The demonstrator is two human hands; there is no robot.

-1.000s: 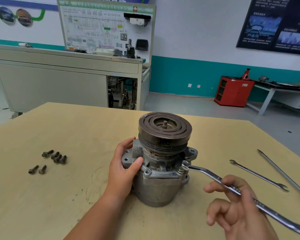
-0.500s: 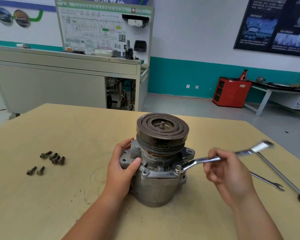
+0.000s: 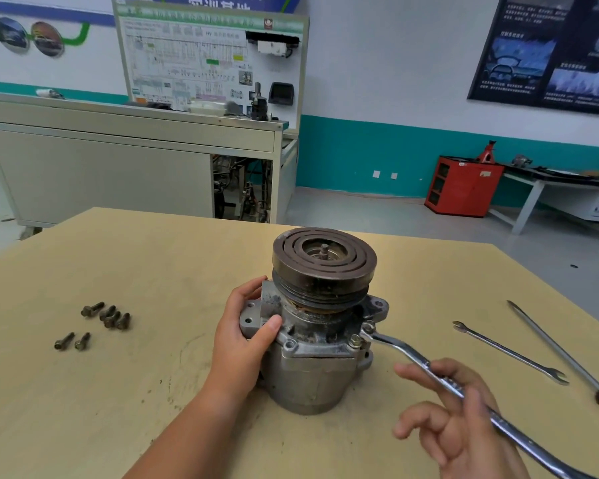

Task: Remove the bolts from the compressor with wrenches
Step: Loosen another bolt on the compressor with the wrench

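Observation:
A grey metal compressor [image 3: 312, 371] with a dark grooved pulley on top stands upright in the middle of the wooden table [image 3: 153, 257]. My left hand [image 3: 242, 337] grips its left flange. My right hand [image 3: 460, 420] holds the shaft of a long ring wrench [image 3: 405, 354] loosely, fingers partly spread. The wrench's ring end sits on a bolt [image 3: 368, 327] at the compressor's right flange, and its handle runs down to the lower right. A second bolt [image 3: 354, 340] stands just in front of it. Several removed bolts [image 3: 106, 316] lie on the table at the left.
A slim open-end wrench [image 3: 509, 350] and a long screwdriver [image 3: 561, 350] with a red handle lie on the table at the right. Beyond the table stand a grey training bench [image 3: 118, 160], a red cabinet [image 3: 464, 184] and a workbench along the wall.
Half a second ago the wrench handle pointed up to the right; it has swung toward me to the lower right, with its ring end on the flange bolt. My left hand has stayed put.

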